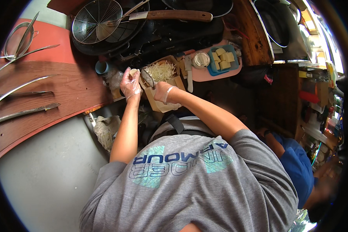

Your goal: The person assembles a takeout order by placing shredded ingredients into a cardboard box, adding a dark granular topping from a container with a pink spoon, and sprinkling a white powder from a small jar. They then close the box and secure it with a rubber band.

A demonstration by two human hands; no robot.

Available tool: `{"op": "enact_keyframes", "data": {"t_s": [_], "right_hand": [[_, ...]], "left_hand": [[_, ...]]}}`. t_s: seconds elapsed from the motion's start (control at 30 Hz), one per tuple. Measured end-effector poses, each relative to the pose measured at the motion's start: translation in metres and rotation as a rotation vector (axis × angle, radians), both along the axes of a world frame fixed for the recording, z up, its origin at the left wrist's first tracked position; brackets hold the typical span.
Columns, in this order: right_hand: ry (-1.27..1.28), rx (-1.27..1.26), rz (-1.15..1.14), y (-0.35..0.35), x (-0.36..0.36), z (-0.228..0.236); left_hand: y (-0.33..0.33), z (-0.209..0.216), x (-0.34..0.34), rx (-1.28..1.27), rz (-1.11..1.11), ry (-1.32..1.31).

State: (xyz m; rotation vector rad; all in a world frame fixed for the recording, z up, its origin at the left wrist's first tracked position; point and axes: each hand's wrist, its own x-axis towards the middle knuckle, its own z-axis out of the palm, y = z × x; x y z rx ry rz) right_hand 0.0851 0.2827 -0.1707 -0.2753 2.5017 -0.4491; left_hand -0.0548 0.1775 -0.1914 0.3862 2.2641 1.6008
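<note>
My left hand point(130, 84), in a clear plastic glove, has its fingers closed around a small pale round piece point(133, 72). Just to its right, my right hand point(166, 92), also gloved, grips a metal tool with a broad end point(147, 77); its exact kind is hard to make out. The tool's end is close beside the pale piece. Behind the hands, pale thin shreds point(163, 70) lie in an open cardboard box point(178, 82). The box's near part extends under my right hand.
A pink board point(205, 76) at the right carries a blue container point(224, 62) with pale blocks and a round jar point(201, 60). A knife point(189, 73) lies beside it. Woks and a wire skimmer point(97, 21) stand behind; tongs point(25, 115) lie left. A person in blue point(295, 166) is at right.
</note>
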Motion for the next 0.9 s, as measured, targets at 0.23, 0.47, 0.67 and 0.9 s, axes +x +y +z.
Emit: {"op": "enact_keyframes", "data": {"t_s": [0.23,0.47,0.67,0.9], "right_hand": [[0.125,0.101,0.147,0.000,-0.009,0.018],[0.041,-0.083,-0.265,0.004,0.004,-0.002],[-0.002,-0.066,-0.520,0.018,0.021,0.004],[-0.154,0.060,-0.728,0.049,0.036,0.077]], "left_hand": [[-0.021,0.017,0.026,0.008,-0.207,-0.092],[-0.002,0.029,0.047,0.035,-0.210,-0.255],[0.036,0.035,0.039,-0.012,-0.246,-0.225],[0.058,0.053,0.041,0.416,-0.503,-0.244]]}}
